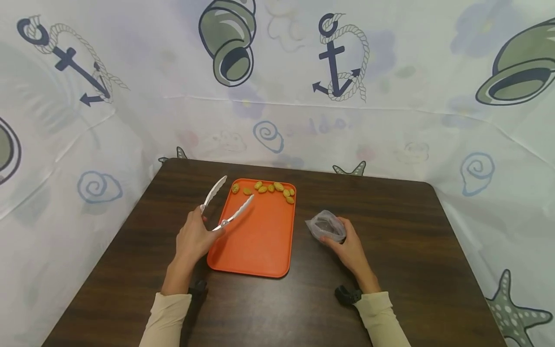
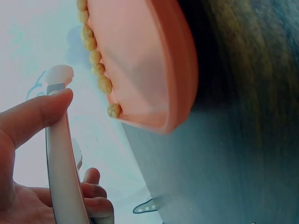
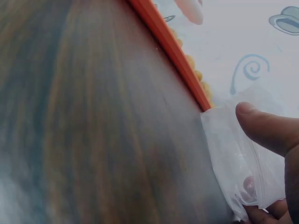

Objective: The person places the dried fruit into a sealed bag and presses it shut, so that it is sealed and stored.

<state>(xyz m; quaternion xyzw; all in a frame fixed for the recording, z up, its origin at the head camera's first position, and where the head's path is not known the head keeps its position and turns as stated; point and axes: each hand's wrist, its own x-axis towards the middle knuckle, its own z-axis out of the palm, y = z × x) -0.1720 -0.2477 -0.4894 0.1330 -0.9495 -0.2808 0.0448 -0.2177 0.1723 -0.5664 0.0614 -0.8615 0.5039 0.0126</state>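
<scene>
Metal tongs (image 1: 238, 210) sit in the left hand (image 1: 193, 238), which grips them with the thumb along one arm and the fingers behind the other. The two arms stand spread apart, nothing between their tips: one slants over the tray (image 1: 260, 236), the other lies outside its left edge. Clear plastic forms the bag (image 1: 325, 225) in the right hand (image 1: 350, 249); the thumb and fingers hold it at the side, and its mouth gapes upward. Whether the bag touches the table (image 1: 390, 221) cannot be told.

Between the hands lies the tray, flat, orange, with rounded corners and a low rim. Yellow-brown pieces (image 1: 262, 189) are strung along its far end, with a few bunched in the far right corner and one on its own at the far left. The near part of the tray is bare. A strip of dark wood-grained table separates the tray from the bag.

Behind the hands, each wrist carries a black band (image 1: 347, 295), then a cream sleeve (image 1: 166, 315). Beyond the table hangs pale cloth (image 1: 282, 72) printed with anchors, shells and starfish.
</scene>
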